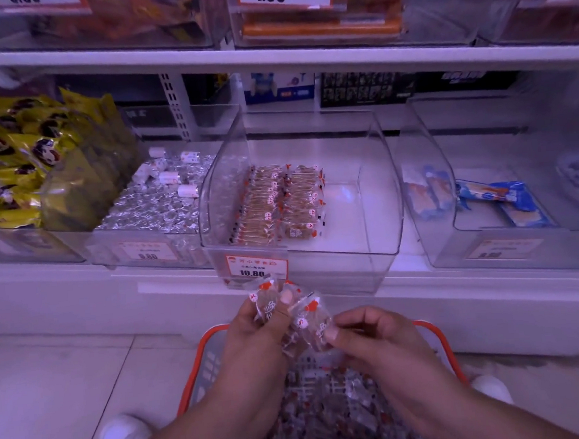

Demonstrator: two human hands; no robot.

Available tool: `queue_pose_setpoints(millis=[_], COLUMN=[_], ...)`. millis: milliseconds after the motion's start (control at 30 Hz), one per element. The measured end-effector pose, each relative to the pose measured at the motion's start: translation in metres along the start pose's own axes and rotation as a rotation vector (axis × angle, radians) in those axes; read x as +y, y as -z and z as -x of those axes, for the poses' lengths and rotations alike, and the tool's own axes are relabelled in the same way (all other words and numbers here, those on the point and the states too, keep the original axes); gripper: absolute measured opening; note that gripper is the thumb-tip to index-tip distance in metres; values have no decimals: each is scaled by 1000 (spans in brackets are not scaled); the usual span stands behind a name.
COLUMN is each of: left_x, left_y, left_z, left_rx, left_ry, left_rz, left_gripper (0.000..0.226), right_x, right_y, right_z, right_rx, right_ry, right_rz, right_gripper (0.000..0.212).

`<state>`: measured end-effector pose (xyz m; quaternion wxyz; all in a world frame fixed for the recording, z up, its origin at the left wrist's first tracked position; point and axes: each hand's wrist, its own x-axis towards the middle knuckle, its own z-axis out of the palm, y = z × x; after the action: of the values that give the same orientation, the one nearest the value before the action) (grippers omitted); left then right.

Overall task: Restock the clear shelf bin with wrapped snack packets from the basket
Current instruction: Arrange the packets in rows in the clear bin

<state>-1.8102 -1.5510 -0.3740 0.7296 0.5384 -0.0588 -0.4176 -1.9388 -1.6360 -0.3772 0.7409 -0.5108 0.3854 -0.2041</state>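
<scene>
The clear shelf bin (pixel 378 192) stands on the lower shelf at centre, with two rows of wrapped snack packets (pixel 277 204) standing upright in its left half; its right half is bare. Below it, over the orange-rimmed basket (pixel 440 342), my left hand (pixel 255 335) grips a small stack of packets (pixel 268 301). My right hand (pixel 375 333) pinches another packet (pixel 314 324) next to that stack. The basket holds several more loose packets (pixel 329 412), partly hidden by my forearms.
Left of the bin sit a bin of silver-wrapped sweets (pixel 150 205) and yellow bags (pixel 13 163). A bin with blue packets (pixel 506 200) is on the right. An upper shelf (pixel 269 54) overhangs. My white shoes (pixel 121 436) stand on the tiled floor.
</scene>
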Motion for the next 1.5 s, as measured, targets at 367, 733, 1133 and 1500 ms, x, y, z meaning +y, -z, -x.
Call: queue_pose_setpoints(millis=[367, 733, 1133, 1500], left_x=[-11, 28, 133, 116], left_y=[-6, -4, 34, 45], left_z=[17, 18, -46, -64], left_rx=[-37, -144, 137, 108], left_ry=[-126, -316, -792, -637], left_rz=[-420, -751, -757, -1426], left_gripper=[32, 41, 37, 49], right_x=[-7, -43, -135, -105], right_y=[-18, -24, -32, -33], right_z=[1, 13, -86, -142], right_rx=[-110, -96, -80, -238], right_ry=[-166, 370, 340, 512], right_rz=[-139, 207, 424, 1701], right_gripper=[21, 35, 28, 39])
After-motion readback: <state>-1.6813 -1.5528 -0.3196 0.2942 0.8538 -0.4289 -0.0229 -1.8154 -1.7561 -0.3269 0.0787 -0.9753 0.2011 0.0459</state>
